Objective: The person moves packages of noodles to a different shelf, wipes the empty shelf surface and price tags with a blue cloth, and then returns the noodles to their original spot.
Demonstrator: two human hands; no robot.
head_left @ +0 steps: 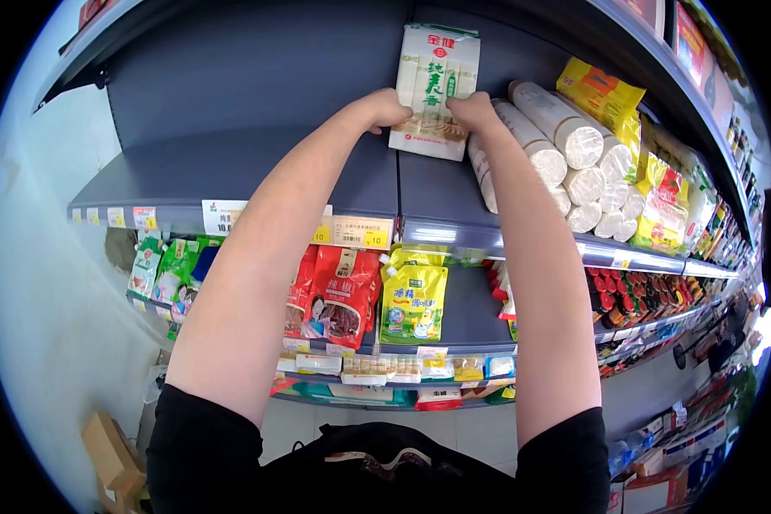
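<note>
Your left hand (pixel 384 111) and right hand (pixel 474 111) both grip the bottom of the noodle pack (pixel 435 90). You hold it upright on the top shelf (pixel 231 171), just beside the white noodle rolls (pixel 565 146), so its label faces out.

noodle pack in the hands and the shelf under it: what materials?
Noodle pack: looks like thin glossy plastic film, printed white and green, with pale noodles showing through a clear lower window. Both hands, left hand and right hand, grip it. Shelf: probably painted sheet metal, matte dark blue-grey, flat and thin-edged.
</note>
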